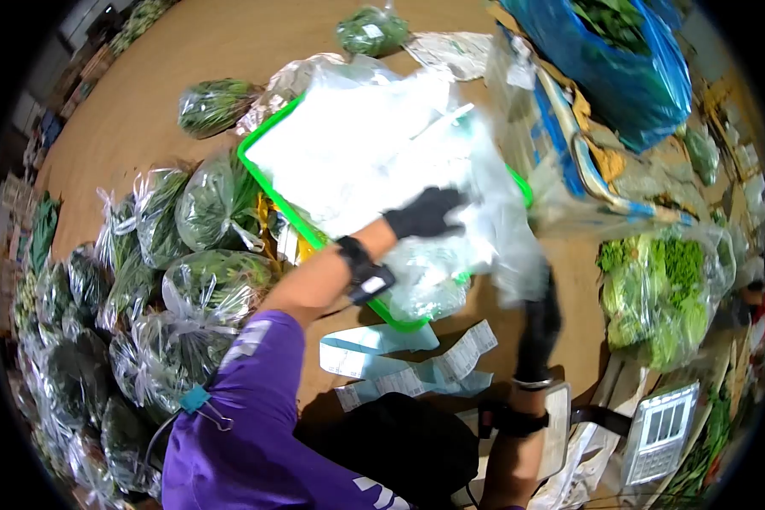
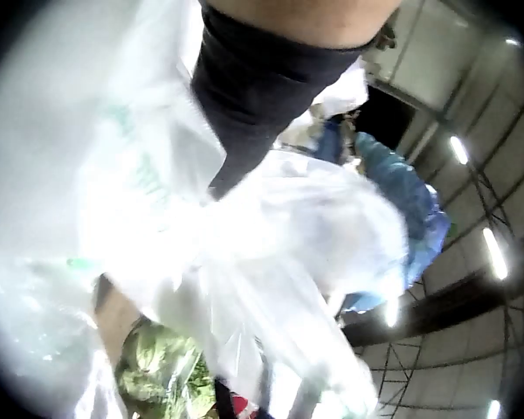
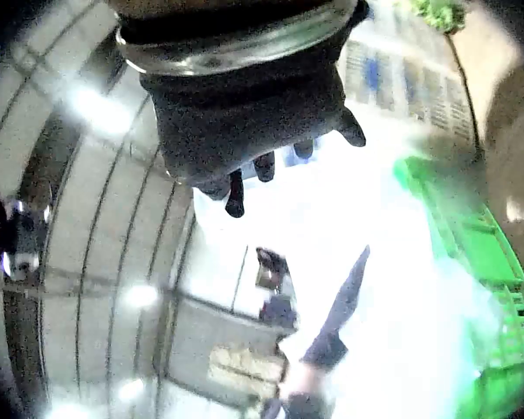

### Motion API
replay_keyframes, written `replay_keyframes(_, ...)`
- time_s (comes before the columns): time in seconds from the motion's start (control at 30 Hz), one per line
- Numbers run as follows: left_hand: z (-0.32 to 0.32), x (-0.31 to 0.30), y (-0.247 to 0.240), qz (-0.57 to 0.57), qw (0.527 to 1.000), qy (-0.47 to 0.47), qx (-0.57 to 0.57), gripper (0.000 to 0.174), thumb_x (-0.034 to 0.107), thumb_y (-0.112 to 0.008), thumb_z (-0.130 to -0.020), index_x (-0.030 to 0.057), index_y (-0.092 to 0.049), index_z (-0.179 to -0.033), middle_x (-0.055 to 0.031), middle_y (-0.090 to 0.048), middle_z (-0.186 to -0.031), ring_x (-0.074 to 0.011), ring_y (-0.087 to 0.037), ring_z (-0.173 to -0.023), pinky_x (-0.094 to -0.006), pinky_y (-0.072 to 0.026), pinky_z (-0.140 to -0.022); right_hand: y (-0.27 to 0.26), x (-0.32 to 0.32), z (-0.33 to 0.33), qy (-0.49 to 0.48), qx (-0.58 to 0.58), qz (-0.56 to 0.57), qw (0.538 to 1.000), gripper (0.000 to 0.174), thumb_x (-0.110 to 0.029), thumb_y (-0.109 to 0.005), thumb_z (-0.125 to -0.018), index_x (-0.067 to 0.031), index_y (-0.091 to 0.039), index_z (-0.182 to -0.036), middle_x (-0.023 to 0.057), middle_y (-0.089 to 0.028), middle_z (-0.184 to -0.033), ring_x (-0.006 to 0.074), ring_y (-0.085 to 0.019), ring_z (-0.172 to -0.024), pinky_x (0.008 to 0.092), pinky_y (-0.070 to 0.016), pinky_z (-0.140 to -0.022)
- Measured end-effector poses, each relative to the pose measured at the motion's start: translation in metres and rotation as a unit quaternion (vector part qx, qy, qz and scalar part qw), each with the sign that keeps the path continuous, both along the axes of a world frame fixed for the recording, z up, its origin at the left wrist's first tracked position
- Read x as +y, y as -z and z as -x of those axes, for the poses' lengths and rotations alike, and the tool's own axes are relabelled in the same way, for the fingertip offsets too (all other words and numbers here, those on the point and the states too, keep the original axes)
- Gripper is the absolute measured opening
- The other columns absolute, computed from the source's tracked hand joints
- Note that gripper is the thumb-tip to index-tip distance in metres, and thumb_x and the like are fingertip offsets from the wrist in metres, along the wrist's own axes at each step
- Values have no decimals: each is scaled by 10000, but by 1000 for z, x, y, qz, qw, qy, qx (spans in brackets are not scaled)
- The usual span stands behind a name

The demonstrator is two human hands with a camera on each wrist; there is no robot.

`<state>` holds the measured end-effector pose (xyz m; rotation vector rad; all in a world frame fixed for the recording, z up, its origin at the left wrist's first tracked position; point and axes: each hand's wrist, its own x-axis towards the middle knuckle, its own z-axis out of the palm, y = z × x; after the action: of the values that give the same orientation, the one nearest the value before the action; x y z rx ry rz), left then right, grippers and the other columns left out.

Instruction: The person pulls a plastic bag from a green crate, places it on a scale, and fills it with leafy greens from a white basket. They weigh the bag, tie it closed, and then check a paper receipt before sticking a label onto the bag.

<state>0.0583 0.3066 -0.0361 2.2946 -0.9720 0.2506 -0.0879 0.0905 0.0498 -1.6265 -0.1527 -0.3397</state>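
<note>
My left hand [image 1: 425,212], in a black glove, is over the heap of clear plastic bags [image 1: 348,144] in a green crate [image 1: 289,208]. In the left wrist view a plastic bag [image 2: 279,236] gathers in folds at that glove [image 2: 253,96], and the fingertips are hidden in glare. My right hand [image 1: 540,327], also gloved in black and blurred, grips the lower edge of a clear bag that stretches from the crate. Its curled fingers [image 3: 264,166] meet the white plastic in the right wrist view. A strip of printed labels [image 1: 416,370] lies below the crate.
Bagged green vegetables [image 1: 136,314] crowd the left side. Bagged lettuce [image 1: 663,289] lies at right, above a scale display [image 1: 663,433]. A blue bag of leaves [image 1: 620,76] stands on a plastic-wrapped stack [image 1: 561,161] at upper right.
</note>
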Motion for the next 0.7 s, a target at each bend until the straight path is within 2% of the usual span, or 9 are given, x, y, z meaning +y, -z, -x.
replay_keyframes(0.03, 4, -10, 18, -33, 989, 11, 146, 567, 171, -601, -670, 76, -398, -1191, -184, -495, -1071, -297, -490, -966, -366, -371, -849, 0, 12, -7, -43, -103, 285, 952, 357, -118, -550, -755, -46, -493, -1100, 152, -401, -1228, 287, -332, -1167, 363, -266, -957)
replay_keyframes(0.17, -6, 4, 95, 129, 910, 160, 362, 533, 104, -588, -612, 58, -455, -1126, -167, -551, -981, -259, -522, -896, -363, -405, -778, 55, 64, -17, -95, -35, 495, 863, 658, -292, -647, -660, -195, -357, -1242, 169, -249, -1315, 419, -181, -1202, 537, -177, -945)
replay_keyframes(0.27, -10, 34, 69, 120, 941, 68, 308, 305, 15, -472, -671, 32, -559, -963, -141, -574, -953, -225, -545, -833, -331, -427, -734, 64, 87, -27, -76, -10, 581, 810, 725, -279, -640, -667, -174, -275, -1285, 188, -216, -1321, 447, -149, -1200, 531, -168, -955)
replay_keyframes(0.33, -23, 55, 22, 283, 852, -74, 435, 249, -11, -422, -687, 7, -573, -884, -150, -581, -909, -253, -561, -784, -334, -446, -677, 63, 105, -32, -48, 19, 691, 721, 692, -397, -566, -697, -177, -275, -1286, 195, -284, -1287, 434, -183, -1193, 535, -189, -945)
replay_keyframes(0.43, -53, 44, 26, 136, 939, -317, 18, 194, 59, -501, -697, 1, -556, -874, -150, -579, -856, -279, -559, -762, -368, -460, -617, 83, 124, -55, -105, 23, 664, 740, 627, -390, -529, -716, -142, -325, -1255, 204, -329, -1256, 398, -278, -1163, 533, -244, -917)
replay_keyframes(0.53, -64, 21, 54, -184, 862, -450, -141, 233, 190, -538, -710, 19, -556, -868, -147, -578, -828, -251, -558, -778, -330, -447, -674, 132, 116, -93, -211, 50, 585, 781, 472, -267, -495, -725, -37, -439, -1133, 227, -401, -1179, 356, -367, -1114, 416, -348, -891)
replay_keyframes(0.6, -77, 26, 80, 172, 903, -394, -20, 296, 269, -537, -726, 25, -573, -888, -134, -587, -824, -242, -563, -790, -330, -445, -668, 171, 107, -115, -279, 28, 538, 795, 590, -374, -498, -738, 4, -386, -1177, 292, -406, -1139, 378, -450, -1015, 389, -356, -879)
replay_keyframes(0.67, -67, 35, 50, 58, 876, -391, 277, 322, 342, -515, -740, 56, -584, -869, -109, -602, -834, -243, -569, -804, -332, -438, -676, 155, 104, -120, -307, 146, 498, 797, 611, -400, -471, -762, 49, -377, -1165, 329, -413, -1099, 390, -446, -1012, 400, -357, -873)
replay_keyframes(0.7, -72, 43, 80, 57, 928, -336, 150, 311, 330, -512, -743, 53, -583, -864, -108, -601, -829, -231, -568, -792, -331, -436, -686, 140, 106, -124, -357, 187, 493, 771, 629, -418, -435, -784, 108, -389, -1126, 355, -414, -1074, 379, -432, -1042, 397, -367, -862)
